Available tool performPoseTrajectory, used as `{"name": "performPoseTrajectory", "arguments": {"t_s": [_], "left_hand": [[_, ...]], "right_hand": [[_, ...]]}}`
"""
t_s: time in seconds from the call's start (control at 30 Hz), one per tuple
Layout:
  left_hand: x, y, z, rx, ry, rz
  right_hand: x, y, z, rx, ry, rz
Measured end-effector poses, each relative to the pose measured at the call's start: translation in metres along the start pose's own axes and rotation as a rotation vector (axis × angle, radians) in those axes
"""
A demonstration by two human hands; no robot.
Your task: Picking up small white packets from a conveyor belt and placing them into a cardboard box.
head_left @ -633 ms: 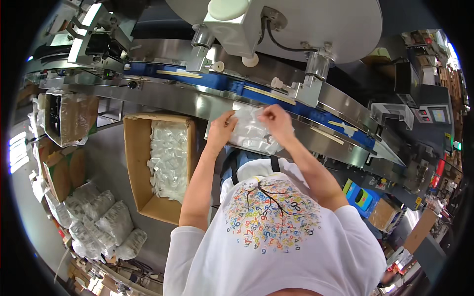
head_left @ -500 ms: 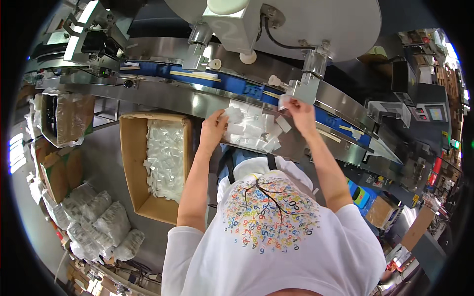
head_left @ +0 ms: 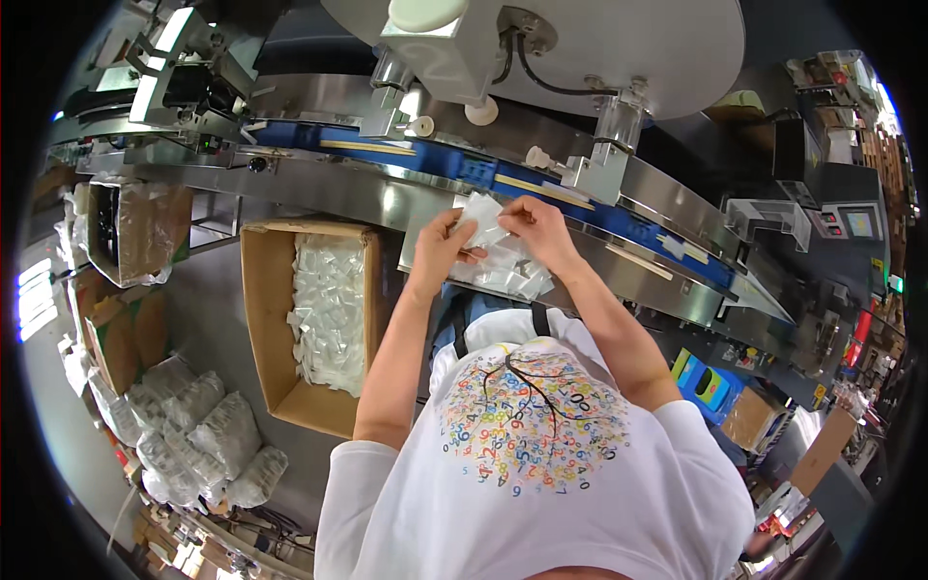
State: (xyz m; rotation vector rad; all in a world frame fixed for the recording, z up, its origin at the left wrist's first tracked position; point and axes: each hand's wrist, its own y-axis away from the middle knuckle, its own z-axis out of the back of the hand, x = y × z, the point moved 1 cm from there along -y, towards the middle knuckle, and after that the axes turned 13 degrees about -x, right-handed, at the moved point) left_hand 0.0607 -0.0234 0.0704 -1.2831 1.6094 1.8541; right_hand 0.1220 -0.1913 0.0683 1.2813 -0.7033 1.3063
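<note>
Over a pile of small white packets (head_left: 510, 273) at the near edge of the conveyor, my two hands are close together. My left hand (head_left: 442, 249) is closed round a few white packets (head_left: 480, 209), which stick up past its fingers. The fingers of my right hand (head_left: 541, 232) pinch at the right edge of these same packets; whether one is separate between the fingertips cannot be made out. Just beyond my hands runs a blue conveyor belt (head_left: 440, 161) carrying pale wooden sticks (head_left: 372, 147), with a white packet (head_left: 672, 246) farther right.
To my left stands an open cardboard box (head_left: 261, 329) holding many white packets (head_left: 331, 309). Filled clear bags (head_left: 224, 433) lie on the floor at lower left. A large round machine plate (head_left: 628, 43) with metal brackets (head_left: 594, 174) overhangs the belt.
My right hand has come back from the belt near the bracket to the packets at my left hand. My left hand has shifted slightly right. The sticks on the belt have changed position.
</note>
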Motion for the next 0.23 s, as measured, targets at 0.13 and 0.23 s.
{"name": "performPoseTrajectory", "arguments": {"t_s": [0.13,0.23], "left_hand": [[0.004,0.008,-0.027,0.025,0.106,0.093],[0.023,0.002,-0.055,0.095,-0.021,0.069]], "right_hand": [[-0.024,0.008,0.03,-0.014,0.012,-0.175],[-0.032,0.016,0.058,0.028,0.069,-0.186]]}}
